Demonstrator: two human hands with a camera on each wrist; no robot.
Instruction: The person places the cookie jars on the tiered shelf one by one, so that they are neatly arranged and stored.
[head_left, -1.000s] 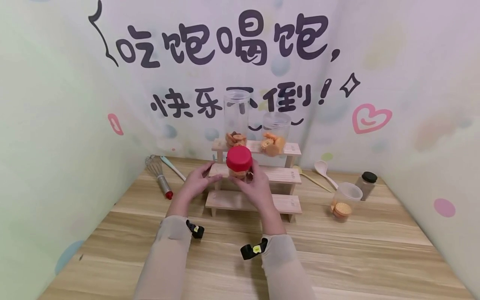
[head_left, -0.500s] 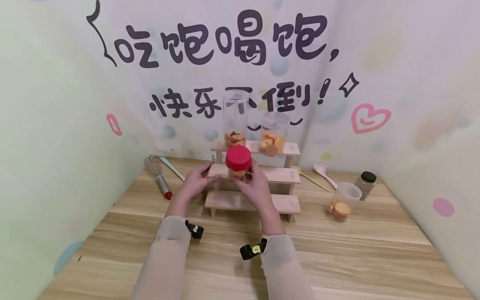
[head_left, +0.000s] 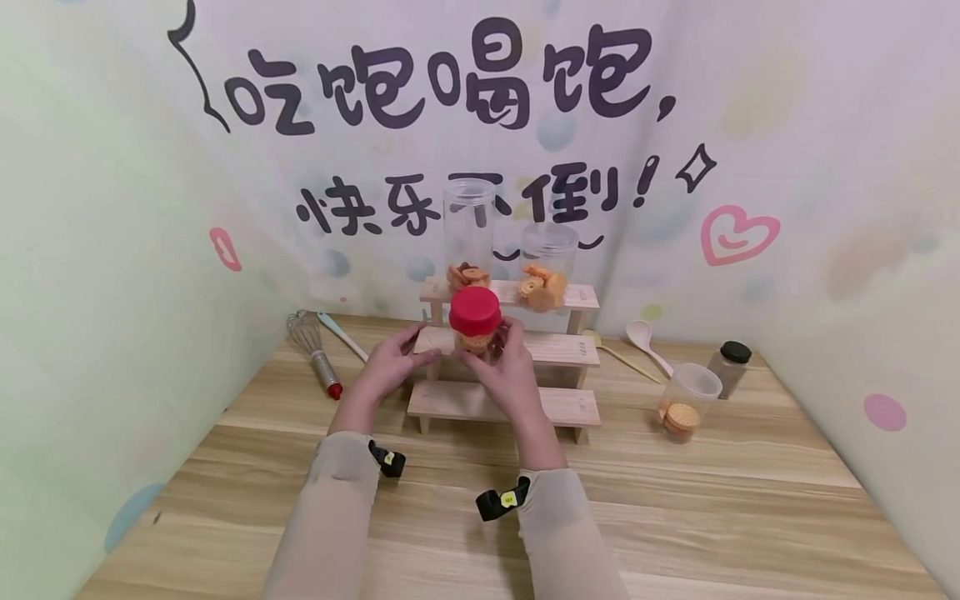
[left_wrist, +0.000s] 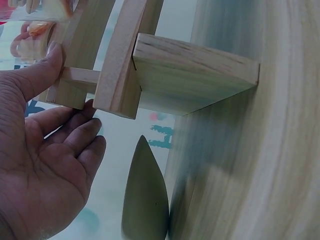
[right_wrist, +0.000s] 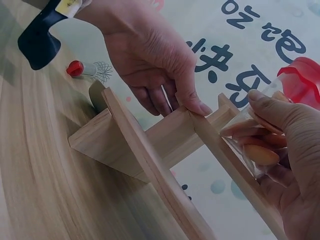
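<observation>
Holding the jar (head_left: 475,311) roughly upright at the rack's (head_left: 457,403) middle tier (head_left: 566,350) of 3, your right hand (head_left: 513,375) has its fingers curled round the clear body; I can't tell whether the base touches wood. Your left hand's (head_left: 386,367) fingers hang relaxed at that tier's left end, thumb touching it: brace lightly, jar level.

whisk (head_left: 320,359) beside turquoise utensil (head_left: 342,337) | pale spoon (head_left: 640,335) near yellow spoon (head_left: 629,362) | black-lidded jar (head_left: 728,377) just behind biscuit cup (head_left: 696,385)

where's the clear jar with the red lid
Centre of the head view: the right hand holds the red-lidded clear jar at the middle tier of the pale wooden stand.
</observation>
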